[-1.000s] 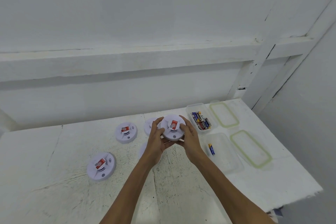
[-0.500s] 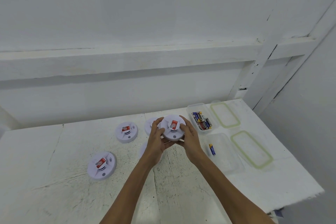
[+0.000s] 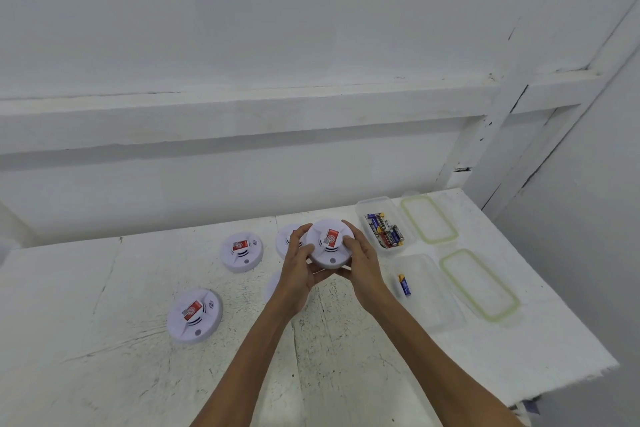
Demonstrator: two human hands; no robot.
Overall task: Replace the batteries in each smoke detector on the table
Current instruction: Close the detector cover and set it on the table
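Observation:
I hold a white round smoke detector (image 3: 329,242) with a red label above the table, face up. My left hand (image 3: 297,263) grips its left edge and my right hand (image 3: 362,257) grips its right edge. Two more detectors lie on the table, one at mid left (image 3: 241,251) and one nearer me at the left (image 3: 194,315). Two others are partly hidden behind my left hand and wrist, one behind (image 3: 286,238) and one below (image 3: 272,288). A clear tub (image 3: 362,210) holds several batteries (image 3: 385,229). A second clear tub (image 3: 433,291) holds one blue battery (image 3: 404,284).
Two clear lids with green seals lie to the right of the tubs, one far (image 3: 428,218) and one near (image 3: 479,282). The white table (image 3: 104,357) ends at a ragged right edge. A white wall with a ledge stands close behind.
Both hands keep hold of the detector in almost the same place. The detector looks turned a little between my hands.

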